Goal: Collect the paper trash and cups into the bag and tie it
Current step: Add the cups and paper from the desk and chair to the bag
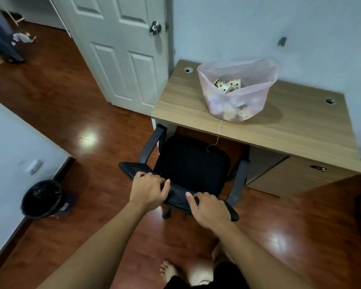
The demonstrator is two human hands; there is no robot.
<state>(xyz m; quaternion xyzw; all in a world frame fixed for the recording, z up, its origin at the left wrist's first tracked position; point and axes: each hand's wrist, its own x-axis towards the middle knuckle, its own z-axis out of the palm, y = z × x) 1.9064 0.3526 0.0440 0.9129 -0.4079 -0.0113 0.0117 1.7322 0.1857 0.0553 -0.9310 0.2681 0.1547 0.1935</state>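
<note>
Pink plastic bag (236, 97) stands on the desk (290, 132), mouth wide open and untied, with paper trash (227, 85) already inside; the tying looks left to do. The left hand (149, 189) and right hand (209, 207) both curl over the office chair's backrest (178, 195).

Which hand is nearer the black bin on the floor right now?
Left. The left hand grips the chair back at the end toward the black bin; the right hand grips it farther along, away from it.

No readable text, label, brand, number or sign anywhere.
</note>
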